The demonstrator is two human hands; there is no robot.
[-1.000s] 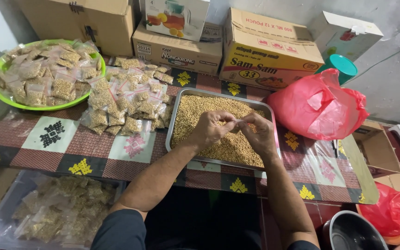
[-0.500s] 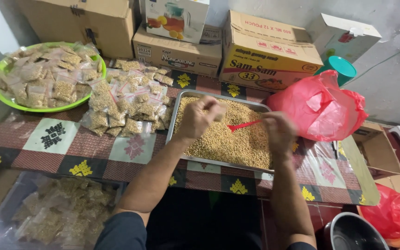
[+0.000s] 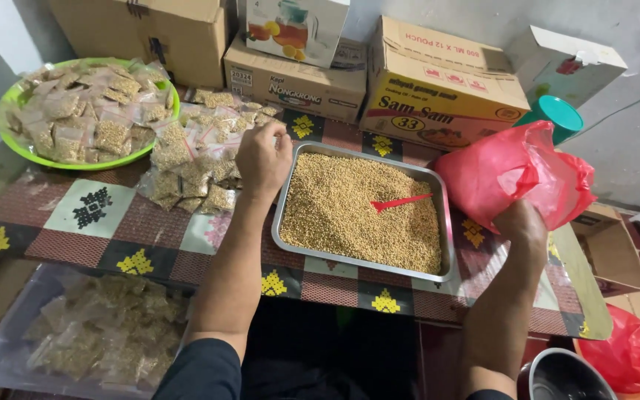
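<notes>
L hand (image 3: 262, 157) curled over packet pile (image 3: 198, 159), can't tell if gripping one. R hand (image 3: 521, 226) fingers buried in red bag (image 3: 516, 176), grip unclear. Risk: elbow nudges grain tray (image 3: 284, 215), spill.

A bench (image 3: 98, 222) covered in a red, black and white patterned cloth fills the middle of the frame. Behind it, a pale grey wall (image 3: 631, 111) rises at upper right. Even, soft light falls throughout.

packets (image 3: 198, 159): small, clear, grain-filled, heaped on table | red bag (image 3: 516, 174): crumpled, right of tray
</notes>
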